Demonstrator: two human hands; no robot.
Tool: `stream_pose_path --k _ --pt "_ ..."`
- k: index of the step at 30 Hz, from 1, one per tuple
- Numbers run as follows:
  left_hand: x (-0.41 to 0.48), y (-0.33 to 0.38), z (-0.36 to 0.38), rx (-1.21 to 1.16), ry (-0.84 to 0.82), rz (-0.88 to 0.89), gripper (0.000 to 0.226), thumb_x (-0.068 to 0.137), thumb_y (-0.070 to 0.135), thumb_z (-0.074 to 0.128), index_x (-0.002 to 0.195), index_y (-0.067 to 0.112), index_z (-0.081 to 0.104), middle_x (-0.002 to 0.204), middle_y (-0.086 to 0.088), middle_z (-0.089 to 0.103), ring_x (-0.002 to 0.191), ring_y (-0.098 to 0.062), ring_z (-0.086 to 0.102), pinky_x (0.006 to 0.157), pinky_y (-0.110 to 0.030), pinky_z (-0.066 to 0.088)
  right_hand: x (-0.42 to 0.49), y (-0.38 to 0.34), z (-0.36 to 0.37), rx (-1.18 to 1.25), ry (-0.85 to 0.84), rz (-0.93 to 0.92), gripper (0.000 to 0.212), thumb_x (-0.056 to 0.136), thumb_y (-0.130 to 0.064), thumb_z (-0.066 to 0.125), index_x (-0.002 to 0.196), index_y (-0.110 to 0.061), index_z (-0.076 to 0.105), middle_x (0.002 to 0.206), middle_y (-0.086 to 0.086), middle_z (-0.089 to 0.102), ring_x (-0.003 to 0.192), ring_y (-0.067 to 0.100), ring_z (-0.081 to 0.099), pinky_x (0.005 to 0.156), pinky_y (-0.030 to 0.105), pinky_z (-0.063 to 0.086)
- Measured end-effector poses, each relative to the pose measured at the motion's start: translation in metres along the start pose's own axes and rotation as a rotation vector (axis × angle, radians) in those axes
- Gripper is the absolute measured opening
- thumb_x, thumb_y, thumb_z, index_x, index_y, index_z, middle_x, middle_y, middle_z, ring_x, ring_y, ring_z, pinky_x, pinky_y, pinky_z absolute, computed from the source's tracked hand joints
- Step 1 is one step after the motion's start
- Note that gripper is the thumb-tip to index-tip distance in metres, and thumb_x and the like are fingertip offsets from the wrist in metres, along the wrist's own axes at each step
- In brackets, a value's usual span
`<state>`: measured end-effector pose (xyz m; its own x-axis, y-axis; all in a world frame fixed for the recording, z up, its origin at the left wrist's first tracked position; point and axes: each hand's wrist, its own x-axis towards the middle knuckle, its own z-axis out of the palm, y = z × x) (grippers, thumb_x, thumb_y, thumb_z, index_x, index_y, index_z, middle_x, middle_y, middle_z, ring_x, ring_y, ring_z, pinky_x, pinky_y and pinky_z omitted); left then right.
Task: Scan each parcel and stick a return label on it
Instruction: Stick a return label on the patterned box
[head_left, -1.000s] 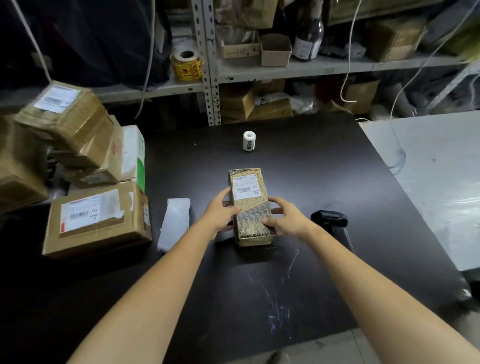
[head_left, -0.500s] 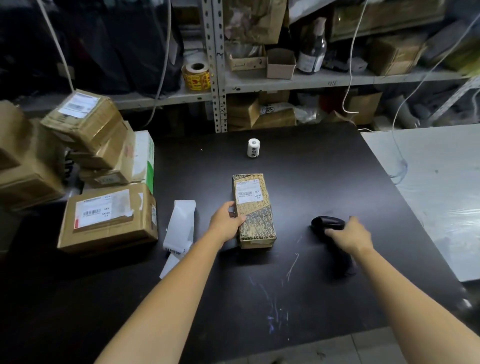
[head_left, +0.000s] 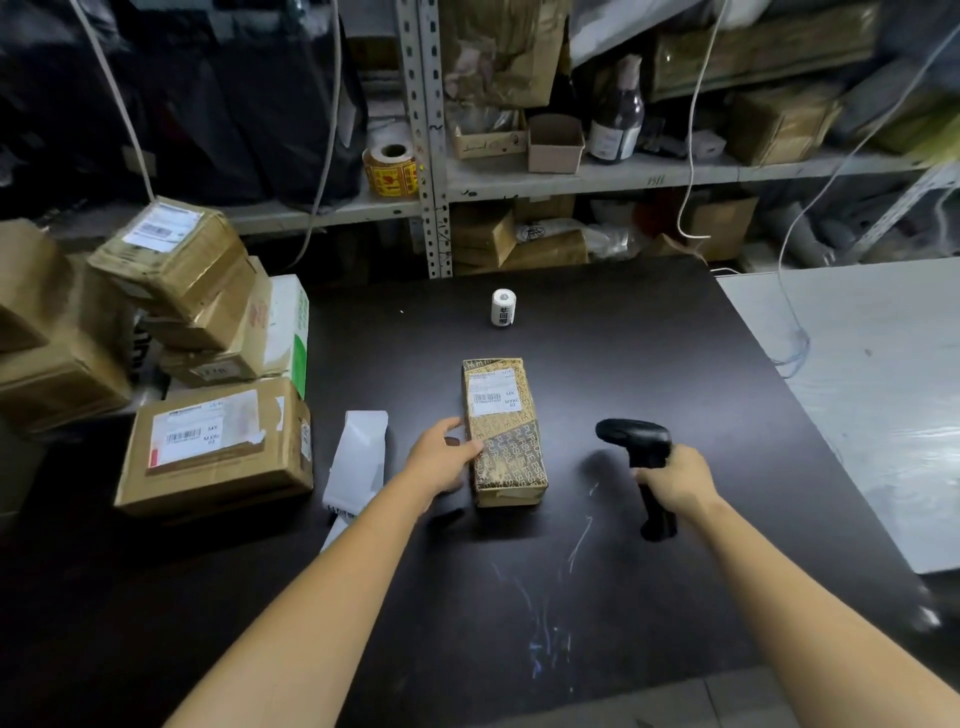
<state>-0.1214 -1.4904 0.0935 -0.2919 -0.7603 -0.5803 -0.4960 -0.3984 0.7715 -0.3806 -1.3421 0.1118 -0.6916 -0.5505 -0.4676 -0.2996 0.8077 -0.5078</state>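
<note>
Scanner's up! A second ago both grips were on the parcel (head_left: 504, 431). Now my right grip (head_left: 675, 480) has left it, crossed to the right and clamped round the handle of the scanner (head_left: 636, 439). Half a second back the scanner was still lying flat on the desk (head_left: 571, 597). Its head now points toward the centre of the frame, where the parcel sits. I can't quite tell whether the base of the handle is clear of the desk yet.

My left grip (head_left: 441, 457) hasn't budged. The thumb lies over the parcel's top edge and the fingers press its left side, pinning it at centre frame.

So the setting-down is done, and I judge the scan comes next, with the sticker after that.

The parcel is a long, narrow box in gold-brown paper printed with repeated lettering, slightly glossy and creased at the near end. Its white shipping label (head_left: 493, 395) faces up on the far half, flat and matte, so it should read easily.

The scanner is black moulded plastic, pistol-shaped with a rounded head. The desk is dark and dull, scuffed with pale scratches.

Left of the parcel lies a limp white label strip (head_left: 358, 457). A small white roll (head_left: 503, 307) stands further up the frame.
</note>
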Motion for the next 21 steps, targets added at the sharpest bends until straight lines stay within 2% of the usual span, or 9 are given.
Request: stream_pose_path --k 1,3,7,10,13,16,21 --pt "-0.003 -0.002 -0.001 -0.003 -0.002 -0.015 0.061 0.09 0.025 0.069 0.144 0.027 0.04 0.13 -0.007 0.052 0.116 -0.027 0.055 0.096 -0.046 0.052 -0.003 -0.011 -0.002 0.041 -0.008 -0.04 0.02 0.081 -0.011 0.072 0.098 -0.004 0.066 0.093 0.015 0.068 0.087 0.032 0.065 0.073 0.037 0.052" --pt "-0.01 -0.006 0.001 -0.003 -0.022 -0.033 0.065 0.089 0.024 0.07 0.145 0.028 0.037 0.13 -0.006 0.051 0.113 -0.026 0.056 0.091 -0.045 0.055 -0.011 -0.036 -0.006 0.096 -0.025 -0.115 0.018 0.08 -0.016 0.071 0.095 -0.011 0.064 0.082 0.005 0.066 0.078 0.026 0.064 0.063 0.031 0.046" --pt "-0.009 -0.01 0.005 -0.041 -0.043 -0.005 0.064 0.088 0.016 0.071 0.143 0.024 0.04 0.106 0.002 0.058 0.107 -0.025 0.062 0.094 -0.046 0.054 -0.028 -0.087 0.0 0.224 -0.154 -0.221 0.033 0.08 -0.019 0.065 0.106 -0.009 0.047 0.089 0.007 0.063 0.068 0.02 0.067 0.061 0.032 0.05" --pt "-0.007 -0.008 0.006 -0.122 -0.067 0.001 0.061 0.087 0.008 0.069 0.139 0.027 0.044 0.1 0.003 0.061 0.096 -0.019 0.066 0.083 -0.04 0.058 -0.04 -0.119 0.013 0.233 -0.194 -0.29 0.026 0.078 -0.02 0.062 0.099 -0.01 0.05 0.08 0.006 0.06 0.063 0.021 0.059 0.061 0.037 0.05" --pt "-0.004 -0.011 0.009 -0.178 -0.07 -0.008 0.058 0.086 0.007 0.07 0.134 0.029 0.046 0.105 -0.002 0.064 0.1 -0.024 0.067 0.086 -0.048 0.058 -0.05 -0.139 0.025 0.298 -0.248 -0.265 0.013 0.08 -0.018 0.061 0.086 -0.008 0.056 0.072 0.006 0.056 0.057 0.021 0.058 0.063 0.042 0.058" --pt "0.001 -0.015 0.011 -0.183 -0.062 0.008 0.058 0.084 0.007 0.072 0.134 0.026 0.047 0.109 -0.006 0.067 0.102 -0.026 0.067 0.09 -0.05 0.056 -0.054 -0.147 0.028 0.367 -0.301 -0.199 0.028 0.08 -0.022 0.064 0.098 -0.001 0.057 0.074 0.011 0.059 0.052 0.024 0.063 0.065 0.049 0.06" --pt "0.004 -0.018 0.011 -0.116 -0.042 0.035 0.062 0.082 0.011 0.074 0.136 0.025 0.047 0.113 -0.004 0.067 0.105 -0.025 0.066 0.095 -0.048 0.053 -0.06 -0.156 0.024 0.372 -0.296 -0.175 0.035 0.076 -0.026 0.064 0.098 0.0 0.055 0.072 0.015 0.061 0.045 0.024 0.06 0.054 0.039 0.058"
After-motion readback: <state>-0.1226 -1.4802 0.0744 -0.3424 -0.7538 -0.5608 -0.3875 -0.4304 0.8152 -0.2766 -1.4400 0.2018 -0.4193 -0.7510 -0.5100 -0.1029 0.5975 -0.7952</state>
